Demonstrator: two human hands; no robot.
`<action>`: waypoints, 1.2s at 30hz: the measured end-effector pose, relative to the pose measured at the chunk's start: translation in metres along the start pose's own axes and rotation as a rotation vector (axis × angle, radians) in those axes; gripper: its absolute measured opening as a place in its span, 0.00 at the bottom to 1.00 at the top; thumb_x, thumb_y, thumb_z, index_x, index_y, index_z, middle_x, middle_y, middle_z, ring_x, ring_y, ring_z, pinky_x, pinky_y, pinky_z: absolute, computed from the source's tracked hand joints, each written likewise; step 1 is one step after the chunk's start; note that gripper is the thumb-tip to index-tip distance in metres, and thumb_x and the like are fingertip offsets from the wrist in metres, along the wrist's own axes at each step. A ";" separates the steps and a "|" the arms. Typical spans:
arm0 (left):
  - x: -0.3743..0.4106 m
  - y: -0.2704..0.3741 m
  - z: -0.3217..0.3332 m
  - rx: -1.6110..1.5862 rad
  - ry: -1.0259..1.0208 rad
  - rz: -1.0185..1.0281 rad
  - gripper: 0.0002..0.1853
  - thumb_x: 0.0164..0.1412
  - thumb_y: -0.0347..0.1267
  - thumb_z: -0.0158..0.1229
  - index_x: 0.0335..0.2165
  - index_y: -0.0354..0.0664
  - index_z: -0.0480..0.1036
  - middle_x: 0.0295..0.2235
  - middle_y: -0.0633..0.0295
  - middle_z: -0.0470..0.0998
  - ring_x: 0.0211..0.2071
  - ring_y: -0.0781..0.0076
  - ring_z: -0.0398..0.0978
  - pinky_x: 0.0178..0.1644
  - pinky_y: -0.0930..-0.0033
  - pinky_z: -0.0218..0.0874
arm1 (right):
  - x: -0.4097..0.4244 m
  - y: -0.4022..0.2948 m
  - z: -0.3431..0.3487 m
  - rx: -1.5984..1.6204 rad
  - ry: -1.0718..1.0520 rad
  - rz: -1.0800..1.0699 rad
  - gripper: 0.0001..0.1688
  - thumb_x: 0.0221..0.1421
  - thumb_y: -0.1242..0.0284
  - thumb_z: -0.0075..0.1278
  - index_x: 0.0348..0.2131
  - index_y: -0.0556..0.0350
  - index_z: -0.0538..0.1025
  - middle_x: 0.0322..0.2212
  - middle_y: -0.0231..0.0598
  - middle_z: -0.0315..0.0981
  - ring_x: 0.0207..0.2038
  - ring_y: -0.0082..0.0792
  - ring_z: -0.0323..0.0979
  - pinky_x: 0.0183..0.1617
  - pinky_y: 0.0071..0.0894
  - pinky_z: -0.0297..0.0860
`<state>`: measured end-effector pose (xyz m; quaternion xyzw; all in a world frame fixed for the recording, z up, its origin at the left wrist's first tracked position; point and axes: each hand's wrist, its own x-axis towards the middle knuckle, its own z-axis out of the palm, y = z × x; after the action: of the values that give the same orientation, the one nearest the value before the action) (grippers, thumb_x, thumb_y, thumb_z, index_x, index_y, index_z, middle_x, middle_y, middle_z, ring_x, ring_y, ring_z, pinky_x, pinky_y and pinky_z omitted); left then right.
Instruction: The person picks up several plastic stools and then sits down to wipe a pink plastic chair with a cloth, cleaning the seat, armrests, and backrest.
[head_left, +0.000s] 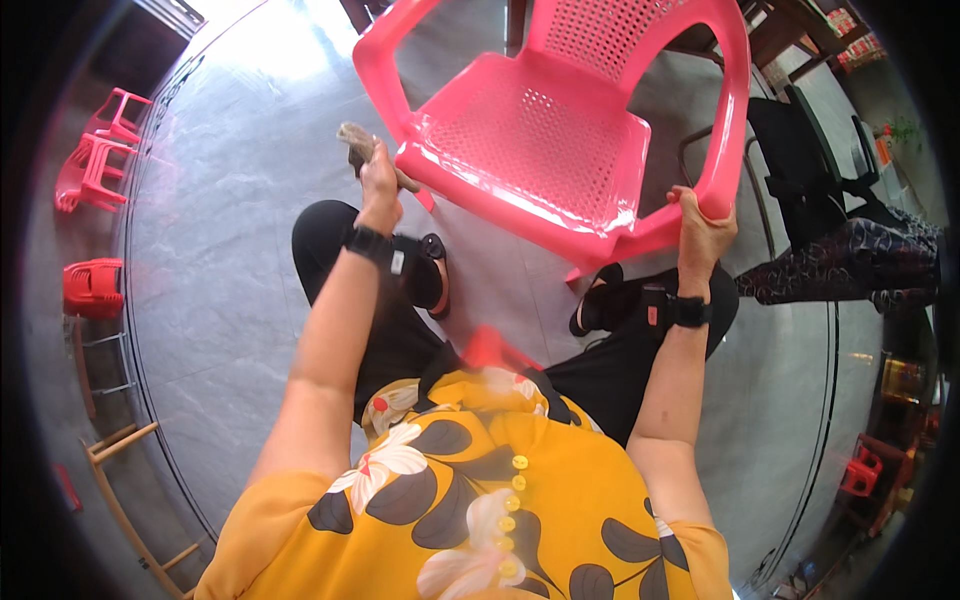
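Note:
In front of me stands a pink plastic armchair (525, 150) with a perforated seat and back, turned at an angle. My left hand (381, 187) is closed around a greyish-brown cloth (358, 139), beside the front left corner of the seat. My right hand (705, 229) grips the chair's right armrest (721, 176) near its low front bend, thumb on the inner side. Part of the cloth's lower end shows beside the seat edge; whether it touches the chair I cannot tell. The chair's far legs are mostly hidden.
Pink plastic chairs (97, 172) and a red plastic stool (94, 288) stand far left, above a wooden frame (124, 499). A black chair (799, 165) is close on the right, with dark patterned fabric (840, 259) beside it. Dark wooden furniture (780, 37) stands behind the armchair.

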<state>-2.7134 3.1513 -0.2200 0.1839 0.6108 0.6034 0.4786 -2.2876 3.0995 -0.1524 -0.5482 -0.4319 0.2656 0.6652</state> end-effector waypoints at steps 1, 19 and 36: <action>0.011 -0.012 -0.006 0.079 -0.059 0.028 0.25 0.67 0.51 0.48 0.37 0.37 0.70 0.25 0.62 0.72 0.25 0.70 0.74 0.29 0.65 0.65 | 0.001 0.001 0.003 0.004 -0.001 0.002 0.14 0.49 0.86 0.56 0.36 0.67 0.70 0.27 0.45 0.79 0.28 0.32 0.79 0.35 0.27 0.77; -0.185 -0.039 0.101 0.121 -0.924 -0.483 0.22 0.70 0.46 0.46 0.47 0.39 0.72 0.43 0.61 0.78 0.45 0.69 0.76 0.51 0.63 0.67 | -0.003 -0.006 0.005 0.006 0.006 0.012 0.13 0.50 0.84 0.57 0.36 0.65 0.70 0.28 0.43 0.79 0.29 0.30 0.79 0.36 0.26 0.76; 0.070 0.007 0.027 0.888 -0.145 0.136 0.37 0.63 0.55 0.40 0.49 0.31 0.72 0.47 0.42 0.77 0.51 0.45 0.74 0.47 0.45 0.68 | 0.002 0.001 0.001 -0.020 0.009 -0.002 0.15 0.51 0.85 0.55 0.38 0.67 0.68 0.29 0.46 0.79 0.29 0.33 0.79 0.38 0.28 0.76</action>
<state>-2.7272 3.2246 -0.2336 0.4529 0.7618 0.2987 0.3541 -2.2873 3.1016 -0.1531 -0.5558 -0.4319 0.2581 0.6618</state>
